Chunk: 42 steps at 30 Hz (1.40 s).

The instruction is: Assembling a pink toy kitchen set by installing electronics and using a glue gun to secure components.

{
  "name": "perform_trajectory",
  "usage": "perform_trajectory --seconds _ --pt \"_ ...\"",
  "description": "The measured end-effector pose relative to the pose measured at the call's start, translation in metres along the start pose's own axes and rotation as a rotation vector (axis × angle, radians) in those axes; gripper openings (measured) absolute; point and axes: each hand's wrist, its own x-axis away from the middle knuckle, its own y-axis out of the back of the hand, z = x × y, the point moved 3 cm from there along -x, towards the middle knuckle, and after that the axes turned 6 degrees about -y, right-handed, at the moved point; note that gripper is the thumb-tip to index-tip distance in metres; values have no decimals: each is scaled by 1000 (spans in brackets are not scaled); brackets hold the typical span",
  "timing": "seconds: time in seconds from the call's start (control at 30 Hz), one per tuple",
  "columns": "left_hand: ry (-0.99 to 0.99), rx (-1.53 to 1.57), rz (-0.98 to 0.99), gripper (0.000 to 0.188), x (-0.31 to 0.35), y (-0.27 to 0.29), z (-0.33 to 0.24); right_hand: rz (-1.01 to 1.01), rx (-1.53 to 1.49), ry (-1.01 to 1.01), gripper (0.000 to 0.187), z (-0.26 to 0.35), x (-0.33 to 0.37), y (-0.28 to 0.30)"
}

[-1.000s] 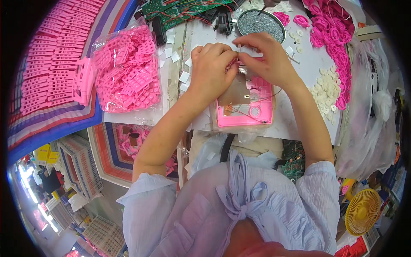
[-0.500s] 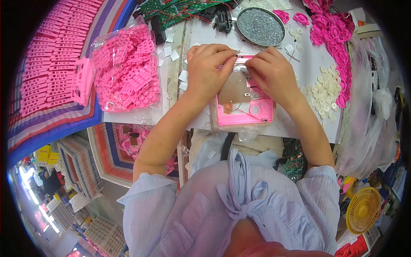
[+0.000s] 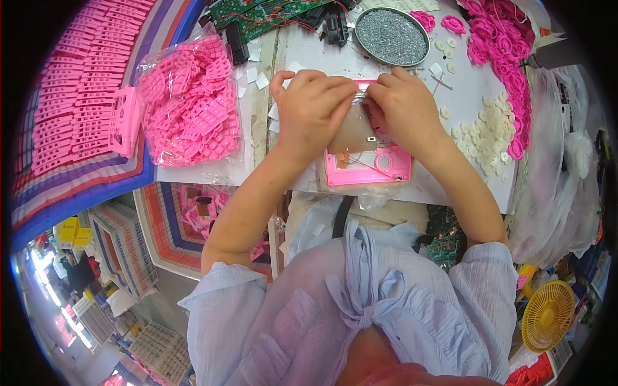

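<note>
A pink plastic case (image 3: 380, 168) lies open on the white table (image 3: 450, 186) in front of me, with a brownish board and thin wires inside. My left hand (image 3: 312, 109) and my right hand (image 3: 402, 106) press together on its far edge, fingertips pinching a small clear part between them. Both hands cover the upper half of the case.
A clear bag of pink plastic parts (image 3: 193, 103) lies left of my hands. A round tray of small grey screws (image 3: 391, 35) sits beyond them, with green circuit boards (image 3: 257, 13) at the back. White discs (image 3: 486, 132) and pink rings (image 3: 502, 51) pile at right. Stacked pink strips (image 3: 71, 109) are far left.
The case and both hands have shifted a little farther from me on the table. My right hand moved in closer to my left hand, over the case's far edge.
</note>
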Motion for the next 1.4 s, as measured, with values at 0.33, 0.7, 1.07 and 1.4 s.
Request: perform_trajectory --seconds 0.33,0.7,1.07,1.4 --pt "75 -116 -37 14 3 -1 8 -50 -92 -4 8 -3 6 -3" --pt "364 85 -35 19 -8 -5 37 65 -119 -73 10 -5 4 -3" --pt "-123 98 28 13 -2 2 9 -26 -111 -22 10 -7 6 -7" --pt "9 267 368 11 -17 -18 5 7 -129 -19 7 17 43 12"
